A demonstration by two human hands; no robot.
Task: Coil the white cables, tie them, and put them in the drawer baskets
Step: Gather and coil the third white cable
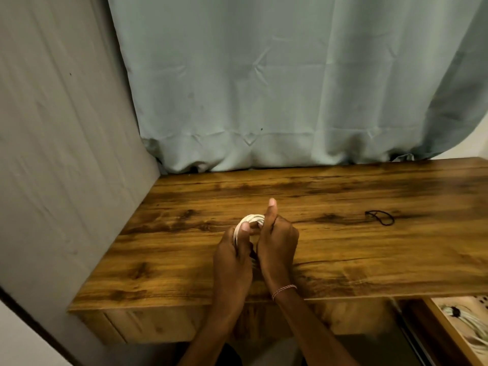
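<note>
Both forearms reach in from the bottom edge, a beaded bracelet (284, 289) on the right wrist, and meet over the wooden desk (369, 260), where the two hands close on a small white cable coil (252, 220). The left hand (232, 257) wraps its fingers round the coil's left side with the thumb pressed across the loops. The right hand (277, 241) curls its fingers on the opposite side, thumb standing up free, so the coil is held firmly between them just above the desktop. Something dark shows in the gap just below the grip, but I cannot tell whether it is a tie or shadow. The step in hand looks like finishing the coil and readying it for tying. To do it well, one hand should hold the loops flat and stacked so none springs loose, while the other fetches the black tie (380, 217), which lies well off to the right of the grip. The binding should cross every loop and sit snug. Below and right of the grip, the open drawer (433, 313) already holds a tied cable bundle (454, 313) in its basket
</note>
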